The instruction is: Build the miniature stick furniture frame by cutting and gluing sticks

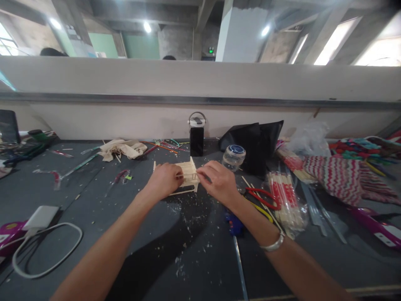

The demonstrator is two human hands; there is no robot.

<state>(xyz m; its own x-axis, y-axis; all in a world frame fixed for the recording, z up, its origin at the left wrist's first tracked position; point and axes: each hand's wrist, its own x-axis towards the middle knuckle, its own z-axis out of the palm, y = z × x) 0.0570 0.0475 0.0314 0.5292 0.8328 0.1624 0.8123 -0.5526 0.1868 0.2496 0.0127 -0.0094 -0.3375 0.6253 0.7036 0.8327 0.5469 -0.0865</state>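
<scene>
Head view, from where I stand: a small wooden frame (188,168) of pale sticks rests on the dark worktable (191,259), ahead of the worker and between both hands. The left hand (166,179) is clamped on the left side of the frame, fingers curled over its near edge. The right hand (217,182) is clamped at the frame's right side, thumb and fingertips pinched together. A thin stick runs between the two sets of fingertips; whether it is loose or attached, I cannot tell. A bracelet (274,243) encircles the right wrist.

Behind the frame stands an upright bottle (196,136) with a looped handle. Near the right hand is a clear jar (234,157) with a blue top. Beside the right forearm are red-handled pliers (265,197) and a blue glue gun (234,223). Farther right lies a plastic-wrapped bundle of sticks (285,205). Pale chips are scattered over the tabletop below the frame. A beige cloth (125,149) lies left of the frame.
</scene>
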